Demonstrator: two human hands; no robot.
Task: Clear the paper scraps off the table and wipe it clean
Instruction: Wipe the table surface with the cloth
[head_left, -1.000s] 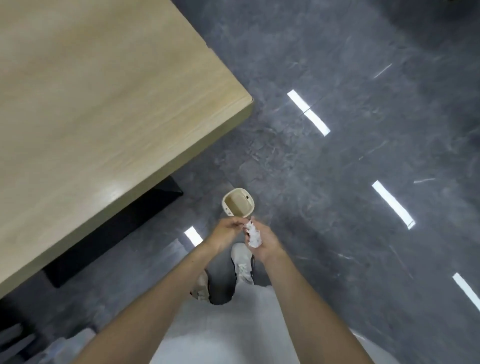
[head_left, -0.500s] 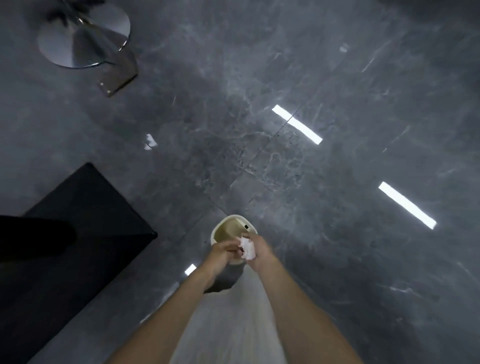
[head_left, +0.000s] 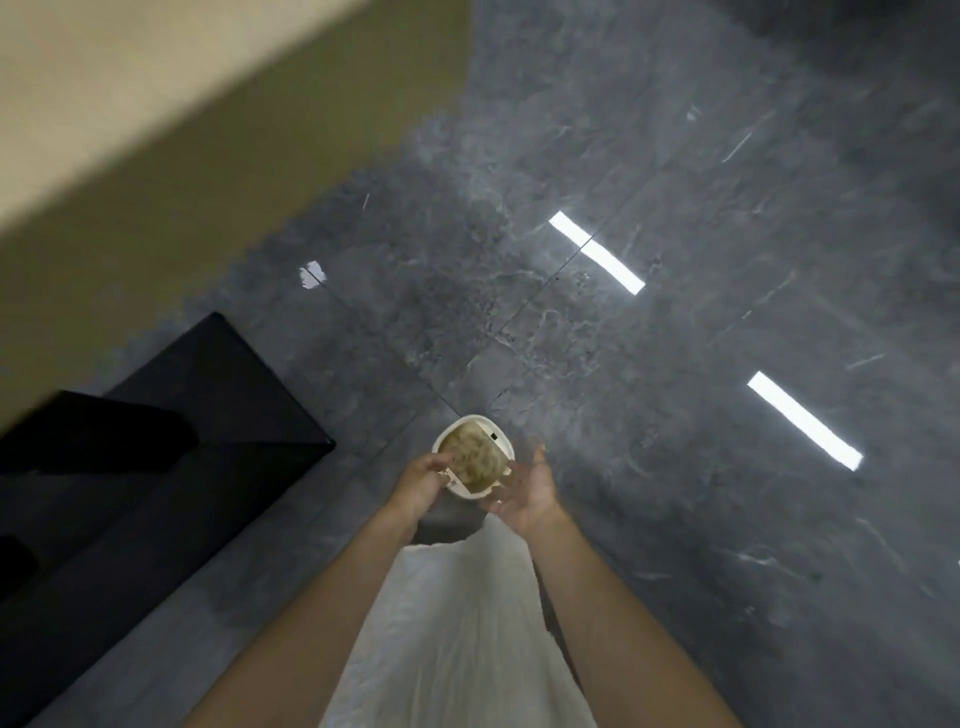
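A small white-rimmed waste bin (head_left: 467, 418) stands on the dark floor just in front of me. A crumpled wad of paper scraps (head_left: 474, 454) lies inside it, tan in the shade. My left hand (head_left: 422, 482) hangs over the bin's near left rim with its fingers relaxed. A small white bit (head_left: 453, 483) shows by those fingertips; whether it is held is unclear. My right hand (head_left: 525, 491) hovers at the bin's near right side, palm up and fingers spread, holding nothing. The wooden table (head_left: 104, 104) is a blur at the upper left.
The table's black base (head_left: 208, 415) fills the lower left, close to the bin. Glossy grey floor tiles (head_left: 675, 415) with bright light reflections stretch to the right and ahead. My pale trousers (head_left: 457, 634) show between my arms.
Both hands held the white paper wad together above the bin; now they have parted and the wad lies in the bin. My view swung, bringing the table's edge back in.
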